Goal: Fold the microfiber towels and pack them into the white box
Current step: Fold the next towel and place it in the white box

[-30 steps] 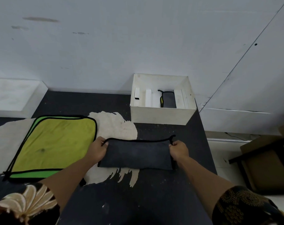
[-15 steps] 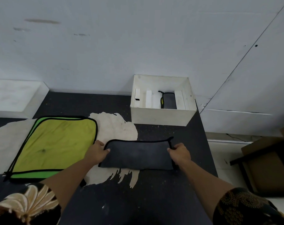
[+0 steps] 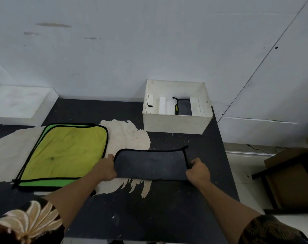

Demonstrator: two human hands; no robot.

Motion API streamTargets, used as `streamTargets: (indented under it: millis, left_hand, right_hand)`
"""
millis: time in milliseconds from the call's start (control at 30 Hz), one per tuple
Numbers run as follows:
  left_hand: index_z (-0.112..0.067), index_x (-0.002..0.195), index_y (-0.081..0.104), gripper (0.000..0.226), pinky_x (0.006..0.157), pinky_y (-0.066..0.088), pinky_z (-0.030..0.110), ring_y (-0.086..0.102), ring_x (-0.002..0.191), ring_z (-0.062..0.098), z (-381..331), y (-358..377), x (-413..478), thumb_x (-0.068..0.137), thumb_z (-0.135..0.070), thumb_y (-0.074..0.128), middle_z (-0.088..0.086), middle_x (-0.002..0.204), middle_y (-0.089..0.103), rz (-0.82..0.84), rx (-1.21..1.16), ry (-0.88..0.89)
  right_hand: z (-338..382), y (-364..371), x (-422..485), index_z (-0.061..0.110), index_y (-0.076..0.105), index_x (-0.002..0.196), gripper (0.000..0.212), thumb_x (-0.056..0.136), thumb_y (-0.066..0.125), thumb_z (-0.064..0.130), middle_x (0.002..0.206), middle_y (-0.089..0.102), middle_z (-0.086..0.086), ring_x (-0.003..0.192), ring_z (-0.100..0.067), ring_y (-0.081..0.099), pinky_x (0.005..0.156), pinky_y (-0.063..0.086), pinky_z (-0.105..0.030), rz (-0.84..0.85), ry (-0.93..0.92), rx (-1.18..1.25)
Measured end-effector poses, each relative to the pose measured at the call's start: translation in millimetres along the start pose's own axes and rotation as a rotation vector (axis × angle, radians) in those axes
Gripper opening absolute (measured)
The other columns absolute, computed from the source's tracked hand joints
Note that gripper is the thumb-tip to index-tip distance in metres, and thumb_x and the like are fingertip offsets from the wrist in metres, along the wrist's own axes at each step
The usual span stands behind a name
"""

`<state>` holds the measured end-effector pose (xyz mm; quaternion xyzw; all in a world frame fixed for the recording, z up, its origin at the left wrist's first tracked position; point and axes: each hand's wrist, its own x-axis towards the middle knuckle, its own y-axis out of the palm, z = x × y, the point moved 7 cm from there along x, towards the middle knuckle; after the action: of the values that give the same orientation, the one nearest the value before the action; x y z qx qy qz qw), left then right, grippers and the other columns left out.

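Observation:
A dark grey folded towel (image 3: pixel 150 163) with black trim lies on the black table (image 3: pixel 167 208), in front of the white box (image 3: pixel 174 124). My left hand (image 3: pixel 105 168) grips its left end and my right hand (image 3: pixel 198 170) grips its right end. Inside the box stands another folded grey towel (image 3: pixel 184 107) with a yellow edge, between white dividers. A stack of flat yellow-green towels (image 3: pixel 65 152) with black trim lies to the left of my left hand.
The table's right edge runs just beyond my right hand, with a white floor below. A white ledge (image 3: pixel 19 103) sits at the back left against the wall. A brown cardboard box on a dark frame (image 3: pixel 290 176) stands at the right.
Both hands slid slightly toward me along the ends of the grey towel. The towel stays in the same place, folded flat.

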<state>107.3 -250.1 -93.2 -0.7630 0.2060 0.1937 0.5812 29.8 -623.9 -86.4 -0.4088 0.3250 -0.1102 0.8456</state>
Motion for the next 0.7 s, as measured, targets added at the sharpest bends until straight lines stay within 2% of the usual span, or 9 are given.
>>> streamTargets:
  millis: [133,200,333,400,467,533,600,633,700]
  left_hand:
    - [-0.002,0.127,0.04,0.055,0.08,0.05,0.037,0.057,0.103,0.03,5,-2,-8,0.087,-0.033,0.062,0.017,0.12,0.054,-0.173,-0.08,-0.176]
    - [0.002,0.125,0.042,0.057,0.085,0.05,0.038,0.057,0.106,0.033,9,4,-9,0.09,-0.038,0.061,0.02,0.121,0.054,-0.201,-0.163,-0.253]
    - [0.002,0.101,0.051,0.037,0.074,0.048,0.034,0.061,0.095,0.032,10,12,-5,0.092,-0.032,0.061,0.02,0.105,0.063,-0.169,-0.143,-0.195]
    - [0.001,0.09,0.054,0.026,0.069,0.046,0.032,0.064,0.09,0.032,13,15,-4,0.092,-0.025,0.059,0.021,0.099,0.066,-0.154,-0.134,-0.177]
    - [0.005,0.093,0.058,0.025,0.071,0.046,0.032,0.063,0.092,0.033,17,16,-7,0.093,-0.02,0.054,0.021,0.1,0.066,-0.167,-0.123,-0.184]
    - [0.005,0.094,0.058,0.024,0.074,0.047,0.034,0.062,0.092,0.033,19,17,-10,0.095,-0.018,0.051,0.021,0.1,0.066,-0.184,-0.127,-0.177]
    - [0.003,0.086,0.056,0.019,0.073,0.047,0.036,0.062,0.09,0.033,17,14,-13,0.094,-0.014,0.052,0.022,0.097,0.066,-0.215,-0.145,-0.158]
    - [-0.001,0.079,0.052,0.018,0.073,0.047,0.036,0.062,0.09,0.034,16,14,-13,0.093,-0.012,0.053,0.022,0.096,0.066,-0.228,-0.16,-0.146]
    - [-0.01,0.072,0.044,0.023,0.075,0.046,0.035,0.062,0.094,0.033,11,16,-15,0.092,-0.012,0.056,0.019,0.097,0.065,-0.204,-0.181,-0.123]
  right_hand:
    - [5,1,-8,0.008,0.052,0.118,0.042,0.09,0.067,0.034,0.119,0.06,-0.014,0.107,-0.03,0.06,0.083,0.049,-0.034,-0.022,0.045,-0.004]
    - [7,7,-10,0.005,0.053,0.117,0.044,0.089,0.069,0.035,0.117,0.061,-0.015,0.106,-0.031,0.061,0.079,0.048,-0.033,-0.012,0.067,-0.012]
    - [7,10,-13,0.004,0.053,0.118,0.041,0.09,0.067,0.031,0.117,0.063,-0.014,0.104,-0.03,0.062,0.071,0.042,-0.03,0.003,0.105,-0.045]
    - [8,9,-12,0.006,0.061,0.107,0.031,0.09,0.066,0.031,0.108,0.067,-0.012,0.093,-0.027,0.064,0.068,0.043,-0.029,0.016,0.091,-0.069]
    - [7,7,-8,0.007,0.064,0.093,0.024,0.09,0.064,0.03,0.096,0.068,-0.01,0.078,-0.023,0.06,0.064,0.042,-0.027,0.019,0.074,-0.072]
    - [4,2,-5,0.009,0.06,0.079,0.024,0.09,0.062,0.03,0.081,0.063,-0.005,0.066,-0.018,0.055,0.055,0.04,-0.026,0.015,0.062,-0.058]
    - [1,-1,-4,0.012,0.054,0.07,0.026,0.09,0.061,0.027,0.071,0.057,-0.002,0.06,-0.014,0.052,0.047,0.036,-0.025,0.025,0.053,-0.043]
    - [-2,-2,-4,0.012,0.054,0.068,0.026,0.089,0.06,0.025,0.069,0.056,-0.002,0.059,-0.014,0.053,0.046,0.037,-0.025,0.039,0.055,-0.042]
    - [-8,-4,-5,0.01,0.055,0.069,0.022,0.087,0.06,0.022,0.071,0.059,-0.005,0.062,-0.019,0.059,0.051,0.049,-0.029,0.076,0.078,-0.035]
